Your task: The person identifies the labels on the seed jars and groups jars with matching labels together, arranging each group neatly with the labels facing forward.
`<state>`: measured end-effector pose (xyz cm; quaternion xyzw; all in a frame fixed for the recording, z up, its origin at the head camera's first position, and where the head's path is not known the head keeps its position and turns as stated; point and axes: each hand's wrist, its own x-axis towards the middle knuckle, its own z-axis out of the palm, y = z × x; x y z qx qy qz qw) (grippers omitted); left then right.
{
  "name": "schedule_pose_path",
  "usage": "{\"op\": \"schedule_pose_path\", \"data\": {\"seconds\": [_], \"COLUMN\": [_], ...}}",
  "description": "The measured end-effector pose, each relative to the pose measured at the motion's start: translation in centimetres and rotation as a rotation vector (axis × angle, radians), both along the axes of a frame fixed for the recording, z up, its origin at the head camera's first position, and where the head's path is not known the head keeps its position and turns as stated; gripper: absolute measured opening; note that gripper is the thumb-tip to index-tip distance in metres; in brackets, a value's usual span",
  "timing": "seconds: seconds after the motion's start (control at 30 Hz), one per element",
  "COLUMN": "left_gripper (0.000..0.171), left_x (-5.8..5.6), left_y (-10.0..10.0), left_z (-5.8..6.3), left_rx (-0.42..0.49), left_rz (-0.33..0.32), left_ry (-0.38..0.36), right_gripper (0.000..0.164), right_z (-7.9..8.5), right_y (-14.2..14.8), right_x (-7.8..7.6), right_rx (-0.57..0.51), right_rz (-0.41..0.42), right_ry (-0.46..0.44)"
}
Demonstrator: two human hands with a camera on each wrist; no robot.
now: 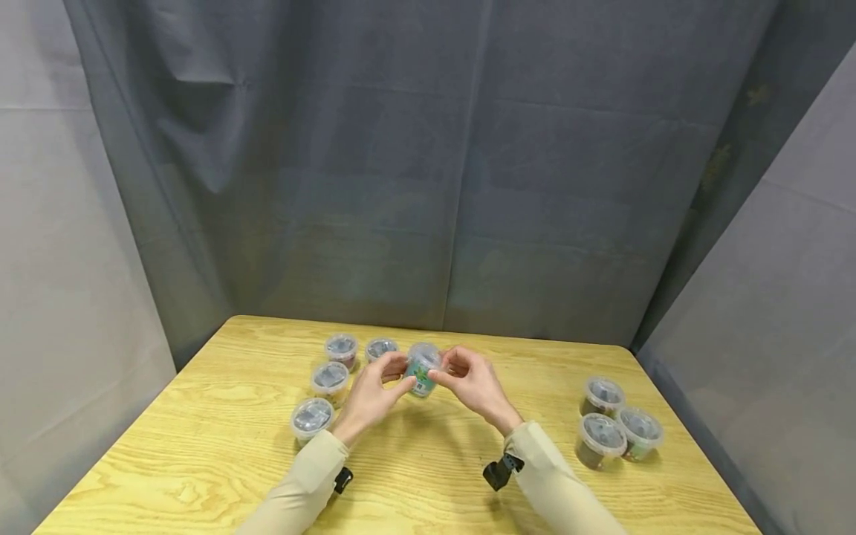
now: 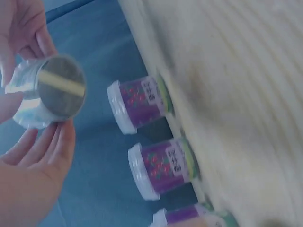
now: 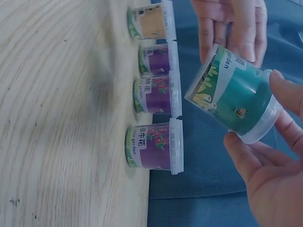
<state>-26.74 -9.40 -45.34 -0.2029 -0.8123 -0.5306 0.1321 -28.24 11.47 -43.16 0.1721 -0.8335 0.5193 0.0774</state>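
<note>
A small plastic cup [image 1: 423, 379] with a clear lid and a teal label is held up above the table between both hands. My left hand [image 1: 369, 394] grips its left side, thumb in front and fingers around behind. From the other side my right hand [image 1: 473, 383] pinches it near the lid. In the right wrist view the teal cup [image 3: 236, 94] is tilted, showing a bee and leaves printed on the label. The left wrist view shows the cup's round base [image 2: 61, 90], dark with a pale strip across it.
Several similar lidded cups stand on the wooden table [image 1: 428, 483] at the left, purple-labelled ones [image 3: 154, 144] and an orange-labelled one [image 3: 151, 22] among them. Three more cups [image 1: 600, 440] cluster at the right. A grey curtain [image 1: 374, 186] hangs behind the table's far edge.
</note>
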Motion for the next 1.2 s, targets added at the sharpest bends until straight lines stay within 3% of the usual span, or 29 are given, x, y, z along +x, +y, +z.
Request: {"op": "schedule_pose_path", "data": {"seconds": [0.07,0.17,0.3,0.5,0.63,0.77,0.93,1.1,1.2], "left_gripper": [0.051,0.053,0.040,0.027,0.023,0.026,0.028,0.026,0.027], "left_x": [-0.1,-0.3,-0.8,-0.7,-0.4,0.0,0.5,0.6,0.7], "left_y": [-0.6,-1.7,-2.9,-4.4,-5.6,-6.6,-7.5,-8.2,-8.6], "left_z": [0.2,0.6,0.9,1.1,1.2,1.3,1.0,0.6,0.3], "left_rx": [0.020,-0.035,-0.147,-0.190,-0.231,-0.331,-0.462,-0.491,-0.509], "left_rz": [-0.054,-0.129,-0.200,-0.273,-0.284,-0.268,-0.245,-0.259,-0.262], "left_ry": [-0.031,-0.074,-0.076,-0.093,-0.117,-0.097,-0.027,0.060,0.075], "right_gripper": [0.018,0.018,0.019,0.021,0.022,0.023,0.023,0.023,0.022], "right_z": [-0.1,-0.2,-0.6,-1.5,-2.0,-2.5,-2.8,-3.0,-3.2], "right_y": [0.0,-0.1,-0.5,-1.7,-2.8,-3.8,-4.8,-5.5,-5.9], "right_x": [0.1,0.3,0.5,0.8,1.0,1.2,1.6,2.0,2.2], "right_rx": [0.038,0.077,0.114,0.146,0.155,0.207,0.259,0.278,0.284], "right_rz": [0.034,0.087,0.146,0.226,0.286,0.316,0.343,0.326,0.334], "right_ry": [0.008,0.020,0.044,0.087,0.104,0.142,0.156,0.178,0.169]}}
